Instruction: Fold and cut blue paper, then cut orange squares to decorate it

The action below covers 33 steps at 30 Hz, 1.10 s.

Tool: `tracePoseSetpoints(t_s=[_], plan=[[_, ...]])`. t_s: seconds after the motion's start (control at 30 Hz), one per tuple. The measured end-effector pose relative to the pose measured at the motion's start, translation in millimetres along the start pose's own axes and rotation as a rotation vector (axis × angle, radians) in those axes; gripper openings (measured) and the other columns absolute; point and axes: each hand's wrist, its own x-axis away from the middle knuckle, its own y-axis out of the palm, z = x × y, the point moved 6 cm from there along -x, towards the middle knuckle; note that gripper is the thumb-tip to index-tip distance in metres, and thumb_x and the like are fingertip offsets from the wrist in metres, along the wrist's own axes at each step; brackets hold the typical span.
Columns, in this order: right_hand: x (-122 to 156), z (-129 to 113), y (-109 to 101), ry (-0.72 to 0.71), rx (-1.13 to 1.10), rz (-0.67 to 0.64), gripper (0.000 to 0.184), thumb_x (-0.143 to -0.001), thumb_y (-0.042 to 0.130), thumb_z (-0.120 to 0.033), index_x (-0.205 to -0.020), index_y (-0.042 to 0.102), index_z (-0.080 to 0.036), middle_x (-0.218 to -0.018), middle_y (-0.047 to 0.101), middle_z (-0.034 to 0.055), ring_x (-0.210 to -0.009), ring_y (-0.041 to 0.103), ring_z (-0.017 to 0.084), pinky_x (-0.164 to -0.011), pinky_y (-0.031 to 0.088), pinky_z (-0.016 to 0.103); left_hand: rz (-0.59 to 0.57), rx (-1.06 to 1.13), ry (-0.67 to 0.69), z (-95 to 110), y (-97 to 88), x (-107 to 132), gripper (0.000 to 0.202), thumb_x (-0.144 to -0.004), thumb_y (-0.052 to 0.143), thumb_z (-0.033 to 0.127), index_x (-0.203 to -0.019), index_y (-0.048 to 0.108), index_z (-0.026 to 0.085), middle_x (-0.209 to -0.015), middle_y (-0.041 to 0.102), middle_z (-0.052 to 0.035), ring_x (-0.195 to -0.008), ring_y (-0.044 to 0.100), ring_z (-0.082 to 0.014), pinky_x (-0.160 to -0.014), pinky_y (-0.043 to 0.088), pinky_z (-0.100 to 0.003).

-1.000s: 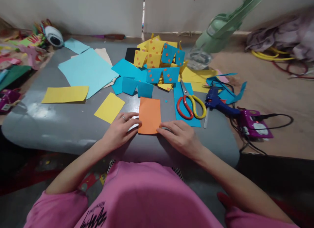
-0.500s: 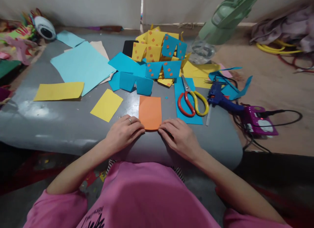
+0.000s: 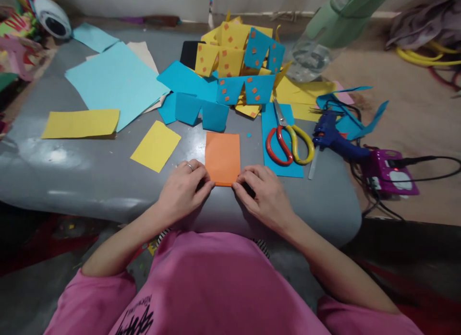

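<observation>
An orange sheet of paper [image 3: 222,157] lies on the grey table in front of me, with a narrow fold along its near edge. My left hand [image 3: 187,184] pinches the left end of that fold between thumb and fingers; a ring is on one finger. At the right end, my right hand [image 3: 264,193] pinches the same fold, its fingers curled. A small yellow sheet [image 3: 156,146] rests just beyond my left hand. Scissors [image 3: 284,143] with one red and one yellow handle lie on a blue paper strip [image 3: 284,171], up and right of my right hand.
Yellow and blue paper pieces with orange squares [image 3: 230,61] stand heaped at the back. Light blue sheets [image 3: 115,83] and a yellow strip [image 3: 81,124] lie left. On the right are a blue glue gun [image 3: 338,138], a purple box with cables [image 3: 391,172] and a green-topped bottle [image 3: 324,42].
The near edge of the orange paper, curled up before, is now folded into a narrow flat strip. Both hands keep their places at its corners. The whole view has shifted slightly.
</observation>
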Motion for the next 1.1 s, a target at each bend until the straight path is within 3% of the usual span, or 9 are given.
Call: tracePoseSetpoints(t_s=[0.3, 0.7, 0.8, 0.97, 1.1], plan=[[0, 4, 1, 0.070, -0.059, -0.018, 0.014, -0.094, 0.056, -0.024, -0.080, 0.054, -0.021, -0.090, 0.064, 0.0079, -0.086, 0.058, 0.022, -0.077, 0.044, 0.036, 0.001, -0.048, -0.004, 0, 2.4, 1, 0.021, -0.096, 0.054, 0.031, -0.080, 0.060, 0.018, -0.092, 0.063, -0.0063, -0.085, 0.054, -0.0206, -0.075, 0.043, -0.034], [-4, 6, 3, 0.120, -0.079, -0.052, 0.016, -0.092, 0.057, -0.024, -0.077, 0.051, -0.022, -0.089, 0.062, 0.0078, -0.084, 0.058, 0.023, -0.076, 0.044, 0.037, 0.040, -0.065, 0.002, 0, 2.9, 1, 0.017, -0.093, 0.056, 0.028, -0.079, 0.059, 0.018, -0.098, 0.064, -0.0085, -0.087, 0.055, -0.0216, -0.080, 0.046, -0.036], [-4, 6, 3, 0.140, -0.076, -0.064, 0.014, -0.090, 0.058, -0.024, -0.078, 0.052, -0.022, -0.089, 0.062, 0.0075, -0.085, 0.058, 0.023, -0.076, 0.044, 0.038, 0.019, -0.067, -0.020, 0, 3.3, 2, 0.013, -0.094, 0.055, 0.026, -0.088, 0.061, 0.017, -0.102, 0.063, -0.0094, -0.090, 0.056, -0.0224, -0.079, 0.047, -0.036], [-3, 6, 4, 0.146, -0.098, -0.076, 0.001, -0.090, 0.057, -0.019, -0.090, 0.056, -0.020, -0.099, 0.063, 0.0091, -0.093, 0.061, 0.025, -0.080, 0.045, 0.039, 0.008, -0.161, 0.187, 11, 10.2, 7, 0.028, -0.100, 0.044, 0.018, -0.116, 0.066, 0.026, -0.116, 0.060, -0.0085, -0.091, 0.054, -0.0197, -0.081, 0.045, -0.035], [-2, 6, 4, 0.123, -0.093, -0.077, 0.003, -0.092, 0.056, -0.018, -0.093, 0.058, -0.020, -0.100, 0.065, 0.0094, -0.097, 0.061, 0.025, -0.081, 0.045, 0.038, 0.004, -0.341, 0.337, 21, 16.4, 15, 0.032, -0.100, 0.046, 0.017, -0.124, 0.063, 0.030, -0.117, 0.061, -0.0071, -0.092, 0.053, -0.0201, -0.081, 0.043, -0.036]])
